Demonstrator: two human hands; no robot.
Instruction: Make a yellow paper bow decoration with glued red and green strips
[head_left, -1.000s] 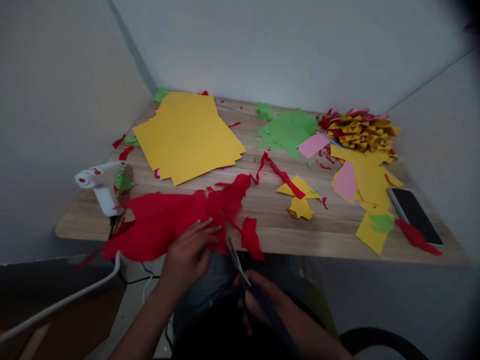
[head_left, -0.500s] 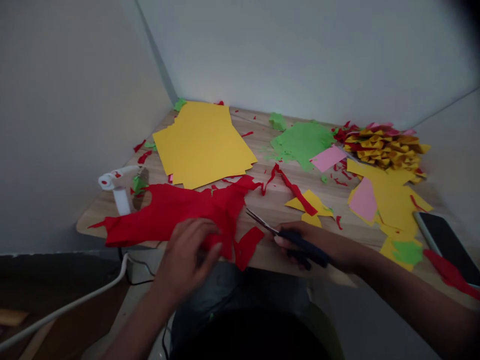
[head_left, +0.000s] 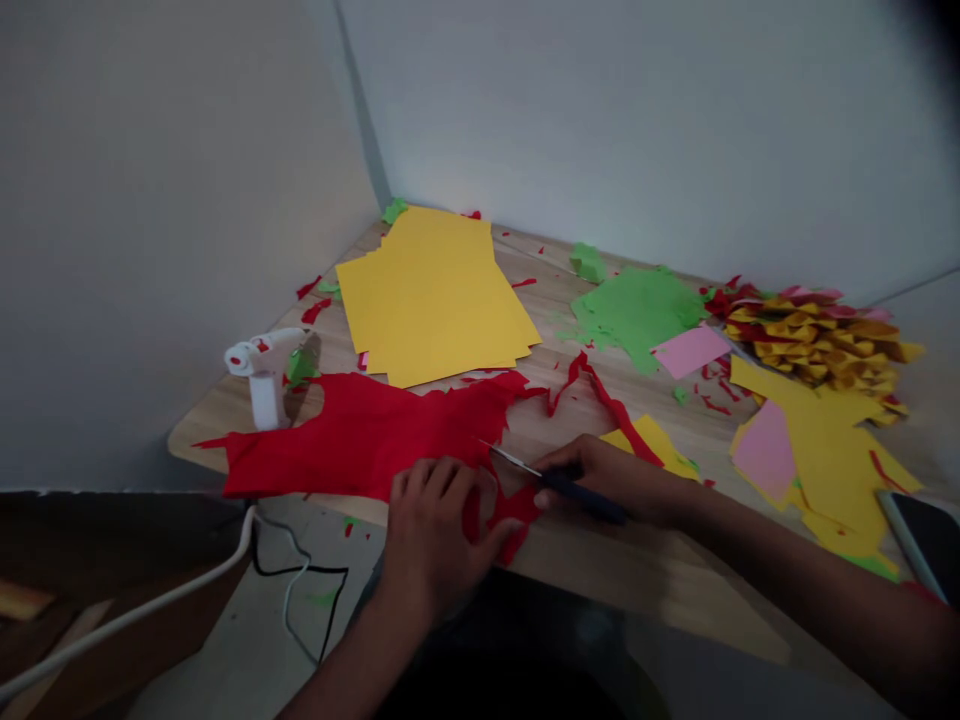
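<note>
My right hand (head_left: 592, 475) is wrapped around the dark handles of a pair of scissors (head_left: 581, 496). Their thin blades point left and reach the right edge of a large red sheet (head_left: 352, 430), which looks like crepe paper. On that sheet's near edge rests my left hand (head_left: 435, 525), fingers on the red paper and thumb spread to the right. A smaller red piece (head_left: 517, 510) lies between the two hands, partly hidden by the left thumb and the scissors.
A white glue gun (head_left: 266, 375) stands on the table's left corner. Yellow sheets (head_left: 439, 295) lie behind the red paper. Green paper (head_left: 637, 310), yellow scraps (head_left: 814, 440), a ruffled yellow paper bundle (head_left: 817, 335) and a phone (head_left: 926, 535) are to the right.
My left hand has come down onto the red paper's near edge. The scissors have moved to the sheet, their blades now meeting its right edge. The whole view has shifted a little.
</note>
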